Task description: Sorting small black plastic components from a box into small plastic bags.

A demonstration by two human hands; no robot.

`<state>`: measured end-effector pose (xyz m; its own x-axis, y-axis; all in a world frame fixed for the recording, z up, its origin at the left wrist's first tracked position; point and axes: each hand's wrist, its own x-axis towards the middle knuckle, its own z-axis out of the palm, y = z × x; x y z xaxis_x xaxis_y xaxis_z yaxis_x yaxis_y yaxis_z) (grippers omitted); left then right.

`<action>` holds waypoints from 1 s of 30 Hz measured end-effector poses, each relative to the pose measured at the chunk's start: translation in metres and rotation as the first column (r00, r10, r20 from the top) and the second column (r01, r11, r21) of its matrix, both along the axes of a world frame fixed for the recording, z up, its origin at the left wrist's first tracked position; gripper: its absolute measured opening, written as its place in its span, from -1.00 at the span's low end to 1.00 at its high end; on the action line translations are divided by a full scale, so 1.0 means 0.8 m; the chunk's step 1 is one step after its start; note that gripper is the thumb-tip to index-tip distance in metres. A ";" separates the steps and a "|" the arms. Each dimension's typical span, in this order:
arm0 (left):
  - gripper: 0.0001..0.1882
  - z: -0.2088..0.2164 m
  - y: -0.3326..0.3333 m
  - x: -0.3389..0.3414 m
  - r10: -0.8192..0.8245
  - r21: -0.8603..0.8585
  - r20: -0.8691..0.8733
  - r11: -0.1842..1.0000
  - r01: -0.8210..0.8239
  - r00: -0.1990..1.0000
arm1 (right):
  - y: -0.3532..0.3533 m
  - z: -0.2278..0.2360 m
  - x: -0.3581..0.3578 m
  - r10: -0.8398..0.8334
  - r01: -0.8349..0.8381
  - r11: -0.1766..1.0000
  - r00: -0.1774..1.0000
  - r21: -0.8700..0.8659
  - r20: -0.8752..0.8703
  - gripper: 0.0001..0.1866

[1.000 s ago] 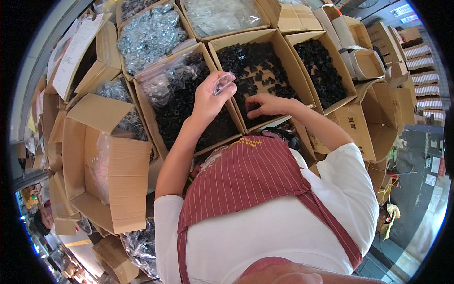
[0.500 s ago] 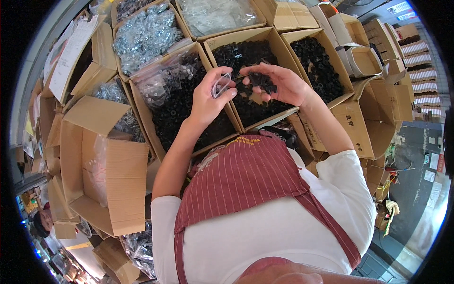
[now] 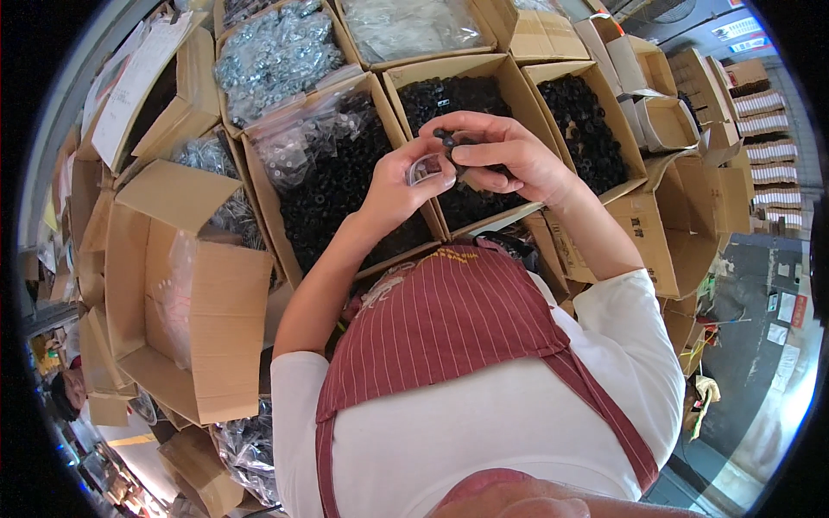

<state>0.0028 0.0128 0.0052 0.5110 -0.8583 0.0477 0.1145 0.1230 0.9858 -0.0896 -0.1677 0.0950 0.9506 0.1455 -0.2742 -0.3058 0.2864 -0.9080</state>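
Observation:
My left hand (image 3: 390, 192) pinches a small clear plastic bag (image 3: 423, 170) whose mouth is spread in a loop. Close against it, my right hand (image 3: 531, 162) is closed round several small black parts (image 3: 444, 136), which stick out at the fingertips beside the bag's mouth. The exact kind of these parts is too small to tell. Both hands are above an open cardboard box (image 3: 531, 108) of small black parts. To its left is a box (image 3: 268, 203) of black ring-shaped pieces, with a clear bag of small parts (image 3: 289, 155) lying on them.
A third box of black rings (image 3: 579, 121) stands at the right. Behind are a box of bagged metal pieces (image 3: 276, 60) and a box of clear plastic bags (image 3: 410, 30). An open carton (image 3: 229, 324) with raised flaps is at my left; another carton (image 3: 691, 207) is at my right.
My right hand has turned over and moved left to the bag, its fingers now gathered round the black parts. The left hand has shifted slightly right and nearer to me.

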 end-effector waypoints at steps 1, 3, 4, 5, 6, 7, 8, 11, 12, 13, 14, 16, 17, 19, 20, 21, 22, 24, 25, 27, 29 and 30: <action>-0.57 0.001 0.000 -0.001 0.002 -0.002 -0.002 1.000 -0.002 1.000 | 0.001 0.000 0.001 -0.011 0.013 0.998 1.000 -0.069 0.018 -0.58; -0.59 0.008 -0.001 -0.004 0.026 -0.042 -0.153 0.999 -0.032 0.988 | 0.004 0.006 0.001 0.015 -0.006 0.981 0.999 -0.193 0.043 -0.59; -0.59 0.007 0.000 -0.002 0.030 -0.042 -0.154 0.998 -0.037 0.988 | 0.006 0.008 0.001 0.042 -0.019 0.950 0.997 -0.312 0.068 -0.60; -0.60 0.006 0.001 0.000 0.039 -0.078 -0.109 0.996 -0.047 0.993 | 0.004 0.008 0.001 0.088 -0.056 0.941 0.993 -0.334 0.082 -0.60; -0.60 0.006 0.001 0.002 0.047 -0.115 -0.063 0.992 -0.054 0.997 | 0.006 0.007 0.001 0.090 -0.058 0.940 0.993 -0.335 0.081 -0.60; -0.58 0.005 0.001 0.002 0.040 -0.139 -0.110 0.989 -0.055 0.993 | 0.008 0.007 0.000 0.104 -0.066 0.927 0.991 -0.368 0.085 -0.60; -0.58 0.001 0.001 0.003 0.042 -0.139 -0.110 0.989 -0.058 0.993 | 0.010 0.005 0.000 0.118 -0.074 0.913 0.989 -0.401 0.088 -0.60; -0.57 -0.004 0.000 0.003 -0.014 -0.150 -0.084 0.989 0.001 0.996 | 0.013 -0.006 0.002 0.137 -0.006 0.873 0.963 -0.488 0.234 -0.61; -0.57 -0.002 0.001 0.001 0.006 -0.144 -0.092 0.989 -0.019 0.996 | 0.015 -0.008 0.003 0.158 0.051 0.844 0.928 -0.533 0.339 -0.62; -0.56 -0.001 0.001 -0.001 0.025 -0.139 -0.100 0.990 -0.039 0.995 | 0.016 -0.006 0.004 0.159 0.050 0.845 0.928 -0.533 0.338 -0.62; -0.56 -0.001 0.000 -0.002 0.027 -0.139 -0.101 0.990 -0.040 0.995 | 0.018 -0.001 0.004 0.145 0.065 0.828 0.934 -0.556 0.326 -0.65; -0.57 -0.001 0.000 -0.004 0.071 -0.131 -0.115 0.988 -0.086 0.991 | 0.019 0.005 0.005 0.133 0.079 0.811 0.940 -0.580 0.314 -0.67; -0.57 -0.002 0.000 -0.003 0.072 -0.131 -0.115 0.988 -0.087 0.991 | 0.019 0.007 0.005 0.093 0.056 0.851 0.963 -0.522 0.254 -0.68; -0.53 -0.001 0.000 -0.002 0.057 -0.104 -0.074 0.992 -0.065 0.996 | 0.019 0.009 0.005 0.052 0.043 0.886 0.980 -0.462 0.190 -0.70; -0.53 -0.001 0.001 -0.002 0.056 -0.105 -0.074 0.992 -0.063 0.996 | 0.020 0.009 0.007 0.034 0.073 0.893 0.973 -0.443 0.229 -0.70; -0.52 -0.003 0.002 -0.002 0.045 -0.072 -0.066 0.996 -0.049 0.997 | 0.022 0.007 0.010 0.017 0.101 0.901 0.964 -0.422 0.267 -0.70; -0.52 -0.005 0.002 -0.002 0.033 -0.039 -0.058 0.999 -0.036 0.998 | 0.024 0.007 0.011 0.018 0.100 0.901 0.964 -0.422 0.267 -0.70; -0.54 -0.001 0.000 -0.004 0.044 -0.064 -0.037 0.997 -0.046 0.998 | 0.027 0.008 0.014 0.037 0.094 0.899 0.957 -0.427 0.288 -0.70; -0.55 0.001 0.000 -0.004 0.054 -0.089 -0.017 0.994 -0.055 0.998 | 0.026 0.008 0.015 0.038 0.093 0.899 0.957 -0.428 0.289 -0.70; -0.59 -0.002 0.000 -0.002 0.067 -0.078 -0.035 0.995 -0.070 0.997 | 0.023 0.010 0.016 0.023 0.057 0.940 0.973 -0.337 0.228 -0.67; -0.62 -0.003 0.000 -0.002 0.082 -0.067 -0.054 0.994 -0.086 0.995 | 0.019 0.012 0.019 -0.040 0.081 0.964 0.986 -0.253 0.161 -0.63; -0.64 -0.001 0.000 -0.003 0.090 -0.073 -0.090 0.993 -0.097 0.992 | 0.016 0.013 0.020 -0.106 0.120 0.978 0.990 -0.169 0.088 -0.58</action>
<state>0.0007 0.0124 0.0045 0.5938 -0.8020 0.0643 0.1833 0.2127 0.9598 -0.0735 -0.1552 0.1056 0.9777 -0.0076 -0.2098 -0.2063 0.1514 -0.9667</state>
